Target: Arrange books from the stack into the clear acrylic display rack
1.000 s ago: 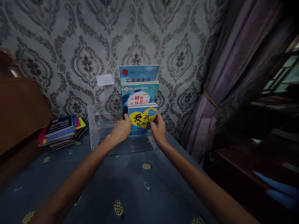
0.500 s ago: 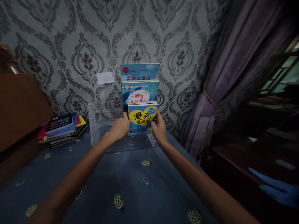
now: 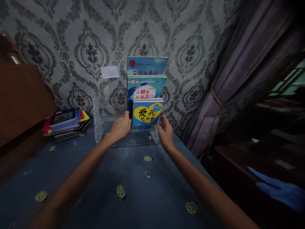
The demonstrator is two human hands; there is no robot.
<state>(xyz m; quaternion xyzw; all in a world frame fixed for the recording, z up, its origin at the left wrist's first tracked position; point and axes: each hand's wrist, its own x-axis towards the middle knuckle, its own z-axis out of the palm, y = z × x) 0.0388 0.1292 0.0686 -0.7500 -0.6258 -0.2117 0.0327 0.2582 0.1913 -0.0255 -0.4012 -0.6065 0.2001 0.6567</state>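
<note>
A blue book (image 3: 147,123) with a yellow heart on its cover stands upright in the front tier of a clear stepped rack (image 3: 97,124). Behind it, a teal book (image 3: 145,83) and a taller blue book (image 3: 147,65) rise in the higher tiers. My left hand (image 3: 122,126) is close by the front book's left edge, fingers loosely bent and partly hidden, apparently not gripping it. Just off the right edge is my right hand (image 3: 166,131), thumb and fingers apart, holding nothing.
A pile of books and booklets (image 3: 68,122) lies left of the rack. A brown box (image 3: 21,101) stands at far left. A white paper label (image 3: 110,72) shows against the patterned wall. To the right are a tied curtain (image 3: 212,105) and a blue glove-like shape (image 3: 281,189).
Both hands have come off the front book, the right drawing away from its edge. The book sits in the front tier. My view has tilted slightly down.
</note>
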